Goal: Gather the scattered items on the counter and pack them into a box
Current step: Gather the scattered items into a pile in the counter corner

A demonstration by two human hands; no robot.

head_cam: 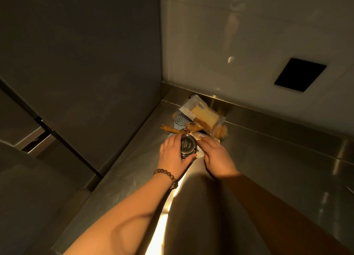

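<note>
Two hands working beside the comb: left hand gripping black round tin; right hand lying flat, fingers extended.

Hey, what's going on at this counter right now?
A person is working at a steel counter, in the corner by the wall. Their left hand grips a round black tin, while the right hand rests on a pale comb beside it. Just behind lies a small pile: a blue brush, a clear packet with a yellow block and some brown bits. No box is in view, so nothing looks packed yet.
</note>
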